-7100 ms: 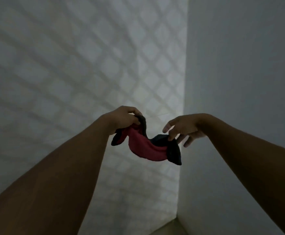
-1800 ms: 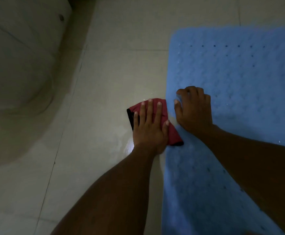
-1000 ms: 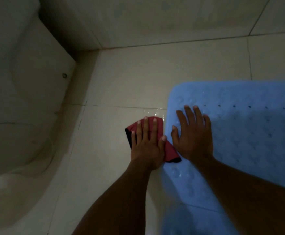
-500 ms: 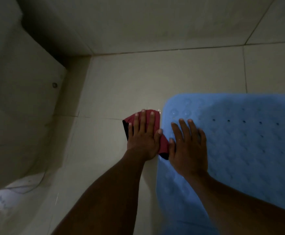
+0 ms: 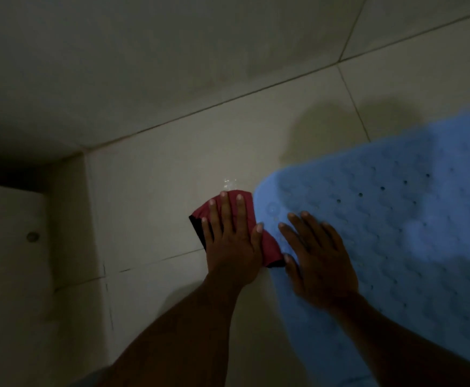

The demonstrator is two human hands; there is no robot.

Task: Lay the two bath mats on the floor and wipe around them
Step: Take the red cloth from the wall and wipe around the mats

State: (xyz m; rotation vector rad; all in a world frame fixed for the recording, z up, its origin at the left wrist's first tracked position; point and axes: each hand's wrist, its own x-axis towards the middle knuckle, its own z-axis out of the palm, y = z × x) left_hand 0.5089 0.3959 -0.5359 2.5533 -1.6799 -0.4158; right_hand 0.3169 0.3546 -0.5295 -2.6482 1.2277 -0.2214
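Now the red cloth (image 5: 267,248), pressed flat under the left hand (image 5: 229,241), has been pushed farther along the blue mat (image 5: 396,219), steadied by the open right hand (image 5: 316,255), toward its far corner.

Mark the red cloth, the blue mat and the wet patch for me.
red cloth (image 5: 268,245): head view, exposed fold between the hands.
blue mat (image 5: 396,219): head view, bumpy top surface.
wet patch (image 5: 229,183): head view, glinting droplets on tile.

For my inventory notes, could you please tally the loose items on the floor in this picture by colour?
Blue: 1, bath mat
Red with black edge: 1, cloth under the left hand
Total: 2; a second mat is not in view.
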